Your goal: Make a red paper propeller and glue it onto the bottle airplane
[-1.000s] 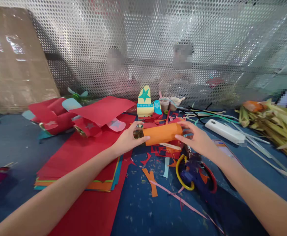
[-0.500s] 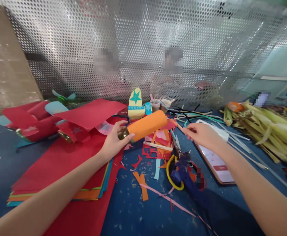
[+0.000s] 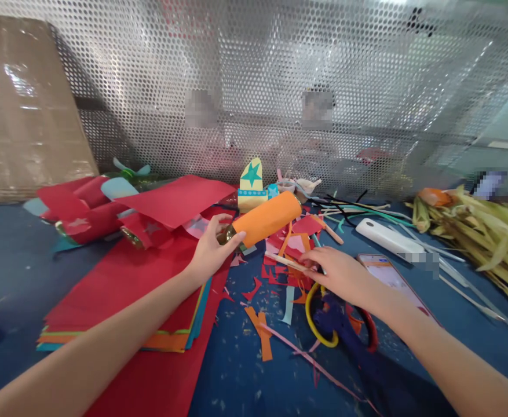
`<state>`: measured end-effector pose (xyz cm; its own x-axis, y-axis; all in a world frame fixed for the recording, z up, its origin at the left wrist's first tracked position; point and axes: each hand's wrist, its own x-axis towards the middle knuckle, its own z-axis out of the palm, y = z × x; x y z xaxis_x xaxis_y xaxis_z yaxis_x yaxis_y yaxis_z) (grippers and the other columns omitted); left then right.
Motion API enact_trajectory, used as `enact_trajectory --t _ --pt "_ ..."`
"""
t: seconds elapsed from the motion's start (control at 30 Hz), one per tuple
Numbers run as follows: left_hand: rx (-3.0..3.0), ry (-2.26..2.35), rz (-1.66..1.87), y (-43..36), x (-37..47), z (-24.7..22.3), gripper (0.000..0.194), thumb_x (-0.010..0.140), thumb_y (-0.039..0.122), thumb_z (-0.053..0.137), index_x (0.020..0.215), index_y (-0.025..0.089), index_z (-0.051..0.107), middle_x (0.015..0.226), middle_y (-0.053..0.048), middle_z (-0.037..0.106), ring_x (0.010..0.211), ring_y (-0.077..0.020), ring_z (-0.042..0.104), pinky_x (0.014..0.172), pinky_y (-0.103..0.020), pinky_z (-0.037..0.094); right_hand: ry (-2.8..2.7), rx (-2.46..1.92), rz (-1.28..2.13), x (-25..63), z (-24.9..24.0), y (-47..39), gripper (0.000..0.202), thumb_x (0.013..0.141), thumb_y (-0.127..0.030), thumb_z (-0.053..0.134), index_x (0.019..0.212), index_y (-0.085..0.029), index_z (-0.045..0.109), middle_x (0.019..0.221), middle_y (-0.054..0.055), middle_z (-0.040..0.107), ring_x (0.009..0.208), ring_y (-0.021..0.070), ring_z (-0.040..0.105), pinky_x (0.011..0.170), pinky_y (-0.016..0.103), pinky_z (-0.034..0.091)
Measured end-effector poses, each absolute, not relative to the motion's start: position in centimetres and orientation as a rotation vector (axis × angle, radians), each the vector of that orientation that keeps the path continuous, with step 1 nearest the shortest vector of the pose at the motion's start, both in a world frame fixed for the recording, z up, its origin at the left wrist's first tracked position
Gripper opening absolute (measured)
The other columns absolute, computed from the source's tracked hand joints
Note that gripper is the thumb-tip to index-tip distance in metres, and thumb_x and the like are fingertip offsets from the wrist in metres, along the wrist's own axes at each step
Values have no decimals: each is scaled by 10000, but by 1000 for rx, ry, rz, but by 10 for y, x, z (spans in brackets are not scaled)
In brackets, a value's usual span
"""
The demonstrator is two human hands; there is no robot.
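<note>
My left hand (image 3: 214, 246) is wrapped round the neck end of a glass bottle covered in orange paper (image 3: 270, 219), which tilts up to the right over the paper scraps. My right hand (image 3: 329, 267) pinches the right end of a thin pale stick (image 3: 285, 260) lying over red and orange scraps (image 3: 292, 240). Just below my right hand are the scissors (image 3: 322, 324) with yellow and red handles, beside a dark blue tool (image 3: 344, 330), probably a glue gun. Their upper parts are partly hidden by the hand.
Stacked coloured paper (image 3: 119, 301) and red-wrapped bottles (image 3: 84, 214) lie left. A yellow rocket shape (image 3: 252, 185) stands behind. On the right are a phone (image 3: 393, 278), a white device (image 3: 388, 240), wires and corn husks (image 3: 479, 226). Perforated metal (image 3: 262, 69) rises behind.
My right hand has moved left and down, from beside the phone and the orange-tipped stick to the pale stick. My left hand still holds the orange bottle. The view has shifted slightly.
</note>
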<state>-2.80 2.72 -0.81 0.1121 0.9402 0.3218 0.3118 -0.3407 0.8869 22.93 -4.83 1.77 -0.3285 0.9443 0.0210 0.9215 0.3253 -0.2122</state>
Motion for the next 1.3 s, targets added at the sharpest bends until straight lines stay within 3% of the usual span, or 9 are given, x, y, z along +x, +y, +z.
enact_trajectory --t 0.17,0.3,0.43,0.53,0.63,0.73,0.97,1.1,1.3 --pt "1752 1207 1224 29 -28 -11 521 729 531 615 1093 194 454 895 -48 608 884 -250 639 764 -369 515 -2500 -1652 308 221 17 -52 132 856 -145 603 943 -210 678 897 25 696 844 177 637 743 295 511" --pt "1777 1226 1217 30 -29 -12 516 734 533 611 1096 199 459 926 -52 613 913 -254 634 787 -375 508 -2419 -1748 205 220 21 -53 135 895 -216 561 952 -198 682 956 54 697 928 221 631 821 354 501" --pt "1778 1232 1223 30 -29 -13 522 728 538 615 1096 202 458 924 -48 610 904 -251 637 781 -374 508 -2202 -1968 45 243 25 -38 207 917 -167 493 1051 -173 650 1076 97 689 1007 241 626 893 378 477" --pt "1761 1223 1210 30 -29 -13 516 737 538 609 1098 201 458 883 -33 604 852 -236 643 753 -362 513 -2051 -2147 -29 266 27 -16 225 916 -168 516 1118 -125 604 1013 111 689 951 241 646 867 425 491" --pt "1770 1222 1206 30 -29 -12 500 752 528 605 1099 201 456 864 -25 597 830 -224 640 738 -349 513 -1990 -2223 -3 280 24 8 214 930 -302 543 1074 -159 611 1050 62 653 922 189 636 830 408 515" --pt "1775 1196 1214 29 -29 -10 486 752 511 612 1093 203 455 848 -18 600 814 -216 643 723 -340 520 -1956 -2224 83 282 18 28 233 923 -315 556 1093 -164 603 1095 66 631 928 190 629 806 396 527" --pt "1721 1080 1159 26 -28 -8 490 733 470 623 1091 198 428 863 -28 632 806 -218 671 716 -343 538 -1800 -2041 256 277 10 41 235 913 -306 574 1091 -155 600 1072 59 632 886 180 633 764 376 537" --pt "1718 1059 1170 26 -28 -9 492 708 440 648 1080 201 432 852 -17 622 814 -214 665 722 -339 538 -1560 -1790 193 288 35 25 182 876 -303 600 958 -140 601 921 50 657 853 198 640 813 422 511" --pt "1602 1057 1189 29 -28 -6 480 750 498 588 1090 201 427 782 3 617 741 -206 661 677 -345 544 -1491 -1301 425 267 83 -35 244 811 -443 548 980 -272 590 956 31 685 880 206 662 848 392 528"
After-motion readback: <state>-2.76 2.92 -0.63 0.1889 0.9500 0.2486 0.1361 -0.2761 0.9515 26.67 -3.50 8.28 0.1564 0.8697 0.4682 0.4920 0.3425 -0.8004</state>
